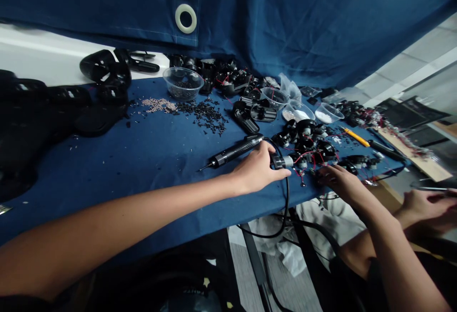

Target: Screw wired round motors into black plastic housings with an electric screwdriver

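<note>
My left hand (259, 168) is closed around a small black part with a silver motor (283, 161), red wires running off its right end. Just beyond it, a black electric screwdriver (233, 151) lies on the blue cloth, its bit pointing left. The screwdriver's cable loops past my wrist and over the table edge. My right hand (339, 181) is at the near edge of a heap of black motor parts (307, 143) with red wires. Its fingers are curled and pinched at a dark piece, which they largely hide.
Loose black screws (205, 114) and silver screws (159, 105) lie beside a clear plastic bowl (183, 83). Black shells (103, 72) stand at the left. An orange-handled tool (356, 137) lies at the right. Another person's hands (424, 209) work close by on my right.
</note>
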Tool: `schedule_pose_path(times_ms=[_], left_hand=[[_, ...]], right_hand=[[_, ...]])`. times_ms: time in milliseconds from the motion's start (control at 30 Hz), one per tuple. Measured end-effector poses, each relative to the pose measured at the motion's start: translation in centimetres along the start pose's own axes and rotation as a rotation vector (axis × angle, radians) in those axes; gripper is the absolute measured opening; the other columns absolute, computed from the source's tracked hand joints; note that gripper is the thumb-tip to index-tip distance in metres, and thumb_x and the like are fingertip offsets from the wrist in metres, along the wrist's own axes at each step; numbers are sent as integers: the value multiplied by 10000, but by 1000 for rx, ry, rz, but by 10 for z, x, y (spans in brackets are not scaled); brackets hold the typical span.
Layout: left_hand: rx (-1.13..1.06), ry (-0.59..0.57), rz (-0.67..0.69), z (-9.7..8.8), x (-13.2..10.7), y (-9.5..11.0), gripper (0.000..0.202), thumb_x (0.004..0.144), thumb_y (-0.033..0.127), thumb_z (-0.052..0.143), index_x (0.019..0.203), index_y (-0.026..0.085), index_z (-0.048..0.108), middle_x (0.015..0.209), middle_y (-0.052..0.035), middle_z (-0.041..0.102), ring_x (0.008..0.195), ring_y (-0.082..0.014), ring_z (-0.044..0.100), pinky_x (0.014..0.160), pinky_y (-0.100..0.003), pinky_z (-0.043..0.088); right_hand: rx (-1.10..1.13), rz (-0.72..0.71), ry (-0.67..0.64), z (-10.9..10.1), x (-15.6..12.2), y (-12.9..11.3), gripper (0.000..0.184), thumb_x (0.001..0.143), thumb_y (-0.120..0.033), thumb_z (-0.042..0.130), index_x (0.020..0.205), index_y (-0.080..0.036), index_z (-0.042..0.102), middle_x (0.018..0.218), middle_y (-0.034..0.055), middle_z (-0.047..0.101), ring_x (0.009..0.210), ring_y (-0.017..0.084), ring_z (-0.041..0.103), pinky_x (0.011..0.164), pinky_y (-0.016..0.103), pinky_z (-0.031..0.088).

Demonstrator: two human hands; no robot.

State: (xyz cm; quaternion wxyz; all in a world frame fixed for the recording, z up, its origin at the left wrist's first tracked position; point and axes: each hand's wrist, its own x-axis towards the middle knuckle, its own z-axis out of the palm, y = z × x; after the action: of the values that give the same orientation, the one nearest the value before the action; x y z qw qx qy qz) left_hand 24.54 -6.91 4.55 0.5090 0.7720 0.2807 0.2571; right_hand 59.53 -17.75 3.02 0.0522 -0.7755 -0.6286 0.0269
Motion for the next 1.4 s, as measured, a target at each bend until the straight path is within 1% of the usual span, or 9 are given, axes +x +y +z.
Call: schedule_pose_path(times_ms=[233, 467, 733, 867, 1000, 1067, 1133, 1233, 1400], left_hand=[[-8, 53, -4, -4, 4, -7, 532, 740, 470, 664, 1090, 167, 402, 1098, -104, 567, 985, -234, 557, 832, -341, 446], [-92, 124, 59, -14, 3, 1, 532, 737, 501, 665, 1090, 190, 418, 1079, -75, 584, 946, -195, 562, 813, -311, 443], [-400, 157, 198, -24, -1, 14, 470, 748, 376, 689, 1082, 201, 409, 1048, -44, 564, 870, -149, 581, 768, -286, 482], [-591, 305, 312, -35, 0, 26, 453, 758, 320, 694, 1073, 196, 394, 1034, -51, 560, 897, -158, 605, 793, -277, 503], [-505, 412, 423, -64, -6, 46, 426, 816, 333, 649, 1143, 217, 403, 1037, -40, 563, 994, -214, 604, 832, -327, 507], [-357, 439, 438, -84, -11, 51, 407, 833, 353, 624, 1166, 238, 421, 1056, -18, 561, 1077, -245, 576, 880, -360, 487], [-194, 474, 426, -102, -18, 47, 419, 814, 370, 640, 1166, 246, 448, 1090, -1, 560, 1136, -256, 542, 929, -379, 458], [-32, 500, 344, -123, -34, 18, 448, 758, 319, 699, 1139, 209, 489, 1140, -18, 573, 1137, -226, 534, 979, -368, 424], [219, 410, -21, -135, -73, -44, 423, 770, 367, 676, 1131, 205, 525, 1120, -50, 606, 1042, -220, 556, 923, -400, 436]], right_hand=[[-43, -6, 114, -6, -6, -7, 357, 792, -515, 443, 848, -210, 620, 869, 97, 629, 714, 200, 584, 662, 304, 430], [10, 145, 115, -8, -7, -12, 413, 803, -576, 425, 865, -197, 578, 724, 70, 645, 600, 180, 570, 579, 279, 410], [87, 242, 125, -10, -8, -22, 431, 798, -585, 437, 881, -207, 627, 727, 50, 669, 637, 178, 596, 602, 270, 424], [29, 338, 356, -11, -11, -34, 319, 785, -456, 484, 893, -200, 641, 789, 82, 677, 707, 223, 617, 668, 331, 443], [-9, 435, 706, -21, -12, -74, 329, 822, -342, 438, 1061, -181, 597, 862, 120, 659, 767, 242, 622, 722, 386, 456], [176, 306, 789, -28, -9, -110, 284, 807, -352, 517, 1026, -202, 616, 808, 81, 655, 699, 200, 621, 657, 329, 473], [345, 124, 692, -35, -3, -151, 260, 817, -378, 549, 1007, -214, 620, 819, 64, 660, 705, 174, 627, 648, 298, 478], [401, -111, 437, -37, 12, -206, 209, 831, -360, 571, 979, -223, 624, 902, 49, 674, 788, 153, 629, 736, 283, 481], [421, -366, 226, -16, 45, -258, 217, 868, -358, 526, 1012, -210, 589, 937, 47, 641, 840, 163, 604, 791, 310, 474]])
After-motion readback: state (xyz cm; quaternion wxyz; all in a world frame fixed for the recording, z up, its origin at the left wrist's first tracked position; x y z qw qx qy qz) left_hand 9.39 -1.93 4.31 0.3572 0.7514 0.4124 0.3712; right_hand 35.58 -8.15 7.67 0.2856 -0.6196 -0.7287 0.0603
